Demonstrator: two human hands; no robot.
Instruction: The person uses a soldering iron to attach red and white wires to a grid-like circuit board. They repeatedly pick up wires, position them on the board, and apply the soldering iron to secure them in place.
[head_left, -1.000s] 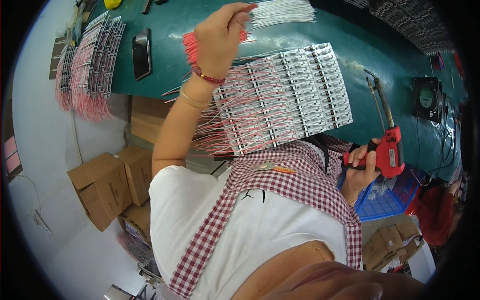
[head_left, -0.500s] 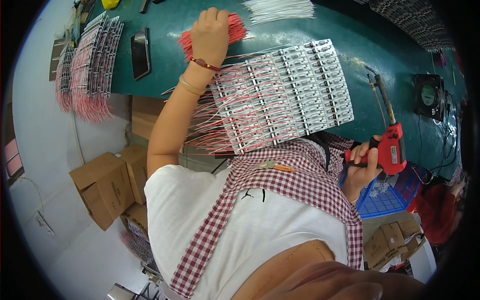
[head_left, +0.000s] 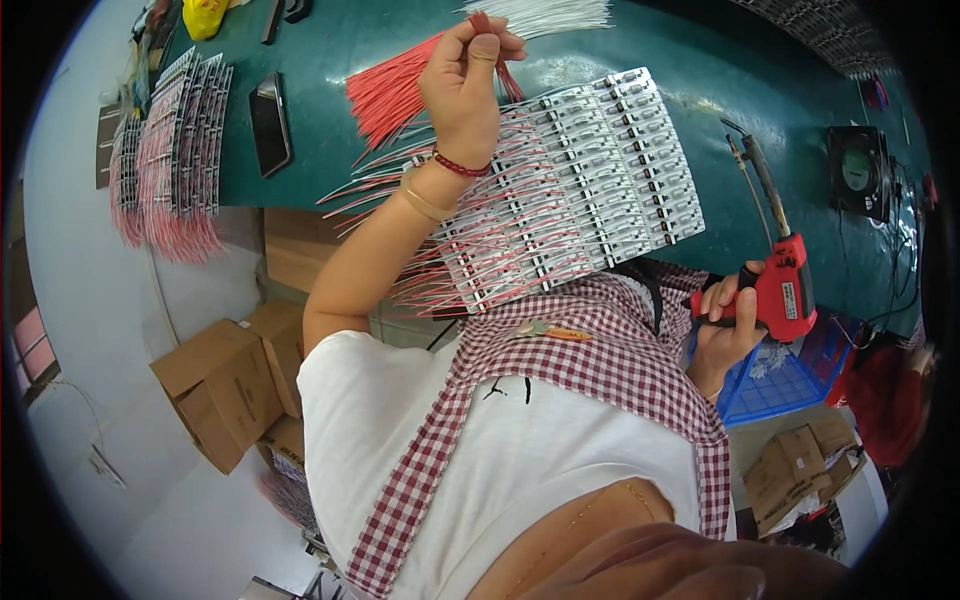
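Observation:
My left hand (head_left: 466, 90) is closed on a small bunch of red wires (head_left: 511, 86), held up over the far edge of a panel of circuit boards (head_left: 620, 165). A pile of loose red wires (head_left: 388, 95) lies on the bench just left of that hand. Many red and white wires stick out from the panel's left part, while its right columns show none. Off to the right, my right hand (head_left: 730, 325) grips the handle of a red soldering gun (head_left: 787, 290), its tip pointing up and away, apart from the panel. White wires (head_left: 565, 16) lie farther back.
On the green bench (head_left: 330, 60) a phone (head_left: 270, 125) lies at left, near stacked wired panels (head_left: 180, 150). A black fan-like box (head_left: 858, 172) with cables stands at right. Below are a blue basket (head_left: 775, 385) and cardboard boxes (head_left: 225, 390). Another person's red sleeve (head_left: 885, 410) shows at far right.
My left hand has lifted from the red wire pile and moved right, with a small bunch of red wires now in its fingers. My right hand keeps the soldering gun almost still.

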